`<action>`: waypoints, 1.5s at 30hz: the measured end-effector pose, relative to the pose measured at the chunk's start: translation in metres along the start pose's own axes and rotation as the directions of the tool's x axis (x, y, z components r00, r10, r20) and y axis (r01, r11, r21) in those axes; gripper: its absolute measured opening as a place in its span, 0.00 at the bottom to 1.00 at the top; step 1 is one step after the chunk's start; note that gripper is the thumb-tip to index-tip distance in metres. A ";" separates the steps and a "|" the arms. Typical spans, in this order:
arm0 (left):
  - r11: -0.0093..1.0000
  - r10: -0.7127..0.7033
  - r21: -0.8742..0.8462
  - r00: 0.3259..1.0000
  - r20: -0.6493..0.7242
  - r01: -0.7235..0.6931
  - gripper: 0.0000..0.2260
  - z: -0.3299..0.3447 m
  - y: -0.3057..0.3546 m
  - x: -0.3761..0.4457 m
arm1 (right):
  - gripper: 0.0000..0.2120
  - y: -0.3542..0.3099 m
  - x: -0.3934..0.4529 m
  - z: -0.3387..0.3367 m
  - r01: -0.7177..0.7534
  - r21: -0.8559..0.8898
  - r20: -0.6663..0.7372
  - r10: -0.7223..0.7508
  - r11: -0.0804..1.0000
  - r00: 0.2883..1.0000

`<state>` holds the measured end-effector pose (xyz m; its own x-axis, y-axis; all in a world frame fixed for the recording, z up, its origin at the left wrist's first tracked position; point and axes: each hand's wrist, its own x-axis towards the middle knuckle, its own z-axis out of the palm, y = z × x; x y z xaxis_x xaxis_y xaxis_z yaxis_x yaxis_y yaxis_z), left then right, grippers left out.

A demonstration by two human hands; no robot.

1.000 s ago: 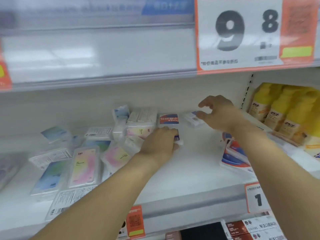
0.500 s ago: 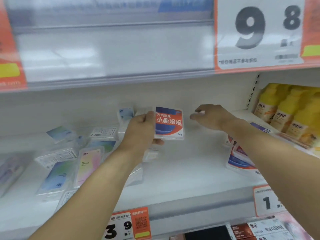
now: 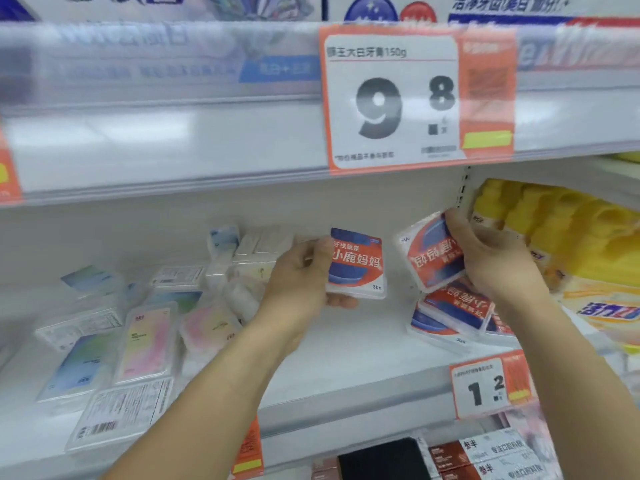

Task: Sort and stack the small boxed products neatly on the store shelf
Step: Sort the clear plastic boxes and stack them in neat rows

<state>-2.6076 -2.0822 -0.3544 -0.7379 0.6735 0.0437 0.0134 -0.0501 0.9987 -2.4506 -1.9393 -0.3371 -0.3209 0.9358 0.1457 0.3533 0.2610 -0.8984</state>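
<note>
Head view: the left hand has fingers and thumb clamped on a red-and-blue floss-pick box, upright and label-forward above the white shelf, while the right hand grips a second matching box, tilted with its print upside down, just right of the first. Right below that second box lies a loose pile of the same red-and-blue boxes; left of the first box, pastel clear-cased packs are scattered, yellow bottles crowd the far right, and a big 9.8 price tag hangs overhead.
</note>
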 end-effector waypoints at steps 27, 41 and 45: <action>0.767 0.029 0.632 0.989 0.144 -0.114 0.20 0.096 -0.014 0.012 | 0.12 0.022 0.010 -0.014 0.148 -0.295 -0.223 -0.218 0.944 0.950; 0.163 -0.149 0.961 0.957 0.248 -0.224 0.26 -0.110 -0.031 0.003 | 0.33 -0.032 0.055 0.169 0.449 -0.547 0.582 -0.064 0.707 0.810; 0.188 -0.040 0.947 0.962 0.271 -0.260 0.26 -0.119 -0.039 -0.002 | 0.45 -0.025 0.082 0.198 0.462 -0.584 0.651 0.045 0.667 0.758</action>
<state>-2.6872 -2.1698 -0.3969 -0.5269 0.8498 0.0099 0.8333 0.5144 0.2024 -2.6599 -1.9160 -0.3848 -0.7993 0.5665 -0.2004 0.6007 0.7451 -0.2896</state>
